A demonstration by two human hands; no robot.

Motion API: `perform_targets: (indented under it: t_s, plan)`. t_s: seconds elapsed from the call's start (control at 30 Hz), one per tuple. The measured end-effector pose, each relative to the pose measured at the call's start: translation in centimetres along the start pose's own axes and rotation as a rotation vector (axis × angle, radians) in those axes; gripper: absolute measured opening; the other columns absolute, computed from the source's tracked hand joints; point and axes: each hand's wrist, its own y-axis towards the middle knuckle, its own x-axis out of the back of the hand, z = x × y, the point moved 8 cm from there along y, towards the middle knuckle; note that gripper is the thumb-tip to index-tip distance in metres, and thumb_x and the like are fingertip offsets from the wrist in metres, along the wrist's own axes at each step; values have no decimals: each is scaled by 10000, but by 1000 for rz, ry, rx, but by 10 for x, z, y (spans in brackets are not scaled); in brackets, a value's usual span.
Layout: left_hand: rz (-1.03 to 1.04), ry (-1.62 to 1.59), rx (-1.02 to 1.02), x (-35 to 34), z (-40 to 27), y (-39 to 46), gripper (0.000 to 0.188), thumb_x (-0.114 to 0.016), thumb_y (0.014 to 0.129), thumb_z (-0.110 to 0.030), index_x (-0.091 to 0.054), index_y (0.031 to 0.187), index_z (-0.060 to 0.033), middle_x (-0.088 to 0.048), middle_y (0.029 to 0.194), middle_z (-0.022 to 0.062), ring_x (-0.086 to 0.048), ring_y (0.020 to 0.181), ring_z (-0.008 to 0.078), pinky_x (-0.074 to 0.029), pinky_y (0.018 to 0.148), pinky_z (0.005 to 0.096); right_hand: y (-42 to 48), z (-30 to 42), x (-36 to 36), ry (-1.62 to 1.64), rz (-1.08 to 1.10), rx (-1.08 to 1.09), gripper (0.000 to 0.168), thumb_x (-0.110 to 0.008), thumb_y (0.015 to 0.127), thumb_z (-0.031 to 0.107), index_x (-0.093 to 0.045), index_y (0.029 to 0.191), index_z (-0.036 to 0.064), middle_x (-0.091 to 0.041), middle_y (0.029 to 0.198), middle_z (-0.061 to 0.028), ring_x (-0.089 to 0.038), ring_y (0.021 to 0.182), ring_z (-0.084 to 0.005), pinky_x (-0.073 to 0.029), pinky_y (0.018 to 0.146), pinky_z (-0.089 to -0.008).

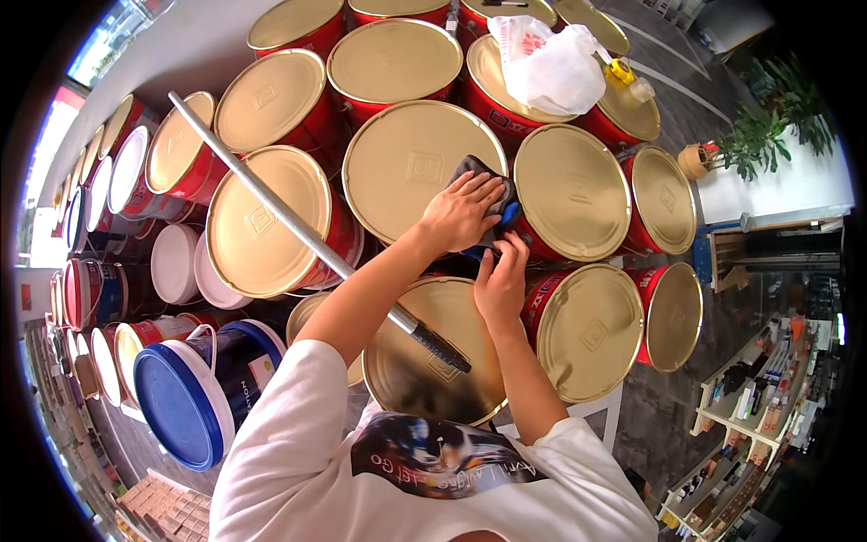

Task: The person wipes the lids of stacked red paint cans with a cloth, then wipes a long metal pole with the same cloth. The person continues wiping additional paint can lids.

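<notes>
My left hand (462,211) lies palm down on a dark grey cloth (469,164) with blue parts, pressing it on the right side of a gold metal drum lid (399,169). Just below, the curled fingers of my right hand (502,274) pinch the cloth's lower dark and blue end at the lid's rim; the grip is partly hidden. A long grey metal pole (271,196) with a black textured grip (440,349) slants across the lids, passing beneath my left forearm. Its grip end rests over the nearest gold lid (420,298).
Red drums with gold lids (572,193) stand close together all around. A white plastic bag (555,71) and a yellow tape measure (620,70) lie on lids at the back right. Left are a blue-lidded pail (177,406) and stacked pails; right, potted plants (758,142) and shelves (738,413).
</notes>
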Motion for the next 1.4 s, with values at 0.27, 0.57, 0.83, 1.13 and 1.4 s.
perform_targets:
  t_s: [0.27,0.57,0.83,1.13,1.4]
  plan:
    - [-146,89,104,10,54,37,584,-483,1041,-453,-495,1505,-99,-464,1581,45,-362,1496,229,-229,1260,400,-2,1,-1,-23,11,6,250,-619,969,62,-502,1175,-19,-519,1286,-235,-557,1243,-447,-530,997,-485]
    - [-82,115,178,27,102,48,567,-469,1055,-442,-465,1525,-125,-442,1598,32,-351,1503,234,-233,1263,398,-2,-2,-2,-22,13,-18,259,-619,964,52,-497,1180,-25,-517,1291,-239,-552,1254,-451,-519,1025,-490]
    - [-182,178,341,50,156,16,590,-453,1055,-453,-475,1513,-83,-445,1597,63,-352,1504,246,-227,1262,416,-1,-3,-1,-35,11,-9,253,-620,967,64,-504,1175,-22,-517,1288,-234,-549,1263,-443,-521,1023,-485]
    - [-332,270,610,59,145,-69,661,-496,1024,-450,-460,1509,-3,-439,1591,146,-355,1500,313,-200,1261,455,10,2,-4,8,5,36,346,-625,975,82,-490,1268,-41,-489,1341,-258,-498,1290,-466,-455,1083,-518]
    - [-224,281,618,55,83,-105,645,-512,1031,-407,-421,1549,-34,-392,1620,158,-333,1506,354,-212,1254,483,81,16,-58,-81,-2,72,472,-623,995,171,-433,1356,-66,-421,1439,-261,-403,1380,-461,-315,1184,-597]
